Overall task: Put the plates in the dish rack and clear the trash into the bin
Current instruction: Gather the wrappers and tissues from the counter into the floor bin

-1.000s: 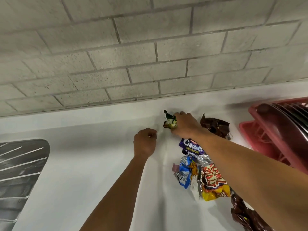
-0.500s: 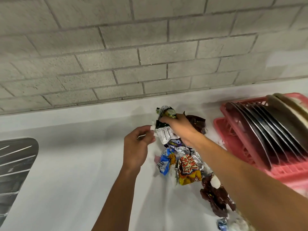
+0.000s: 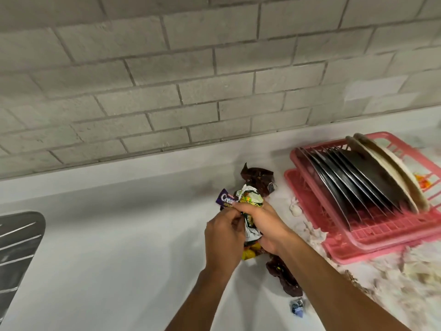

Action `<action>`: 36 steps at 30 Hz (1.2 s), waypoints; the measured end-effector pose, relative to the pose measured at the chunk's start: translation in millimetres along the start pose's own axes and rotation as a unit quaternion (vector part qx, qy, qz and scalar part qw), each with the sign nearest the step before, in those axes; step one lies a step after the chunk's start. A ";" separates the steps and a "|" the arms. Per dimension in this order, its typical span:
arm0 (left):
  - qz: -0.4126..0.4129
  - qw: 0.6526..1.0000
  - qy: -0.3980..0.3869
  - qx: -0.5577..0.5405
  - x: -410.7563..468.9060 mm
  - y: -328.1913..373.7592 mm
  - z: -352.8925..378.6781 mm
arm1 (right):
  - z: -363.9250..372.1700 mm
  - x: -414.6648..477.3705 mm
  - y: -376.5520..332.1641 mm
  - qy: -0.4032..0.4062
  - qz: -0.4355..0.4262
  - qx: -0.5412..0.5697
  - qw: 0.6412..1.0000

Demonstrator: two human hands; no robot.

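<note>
While the plates (image 3: 358, 177) stand in the pink dish rack (image 3: 381, 237) at the right, the left hand (image 3: 223, 237) and right hand (image 3: 266, 226) curl their fingers tight round a bunch of snack wrappers (image 3: 250, 199) mid-frame, so clearing trash looks like the job now, and next they need the bin, which is not in sight.

Both bare forearms reach forward, the hands touching. The right hand (image 3: 265, 225) curls its grip round a wad of wrappers (image 3: 250, 199); the left hand (image 3: 223, 242), fingers bent, pinches the same wad from beside it.
</note>
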State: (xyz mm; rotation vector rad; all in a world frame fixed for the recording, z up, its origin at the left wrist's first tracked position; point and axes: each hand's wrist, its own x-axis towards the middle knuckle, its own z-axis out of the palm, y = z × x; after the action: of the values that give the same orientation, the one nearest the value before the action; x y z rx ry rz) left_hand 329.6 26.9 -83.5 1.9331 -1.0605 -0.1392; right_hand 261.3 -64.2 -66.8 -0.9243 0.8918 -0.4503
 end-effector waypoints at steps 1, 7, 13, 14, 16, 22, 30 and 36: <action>0.019 0.999 -0.006 0.030 -1.3 0.6 2.9 | 0.2 -1.5 -0.4 0.016 0.003 0.010 1.000; 0.091 0.980 -0.064 0.166 6.6 4.3 6.3 | -1.1 -6.1 0.3 0.123 -0.021 0.012 0.992; 0.056 0.972 -0.228 0.019 14.3 26.7 -13.5 | -17.4 -3.0 -7.6 0.198 -0.016 0.012 0.980; 0.034 0.973 -0.225 -0.023 17.4 30.9 -17.3 | -21.4 -3.0 -9.9 0.199 -0.014 0.016 0.980; -0.011 0.975 -0.197 -0.104 29.7 33.9 -21.5 | -27.6 -5.2 -15.4 0.179 -0.008 0.021 0.984; -0.111 0.981 -0.148 -0.065 106.2 15.6 7.5 | -33.5 -15.5 -25.1 0.152 -0.015 0.028 0.988; -0.158 0.925 -0.297 0.176 158.7 -1.4 99.8 | -37.4 -27.2 -22.2 0.164 -0.015 0.031 0.986; -0.121 0.903 -0.310 0.272 153.7 -15.6 130.8 | -44.3 -30.1 -23.5 0.170 -0.013 0.001 0.985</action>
State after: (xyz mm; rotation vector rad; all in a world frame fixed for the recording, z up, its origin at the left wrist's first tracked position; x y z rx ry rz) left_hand 373.5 -165.9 -126.6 2.6200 -1.3592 -0.7018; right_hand 208.5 -78.5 -46.3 -0.8709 1.1894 -0.6436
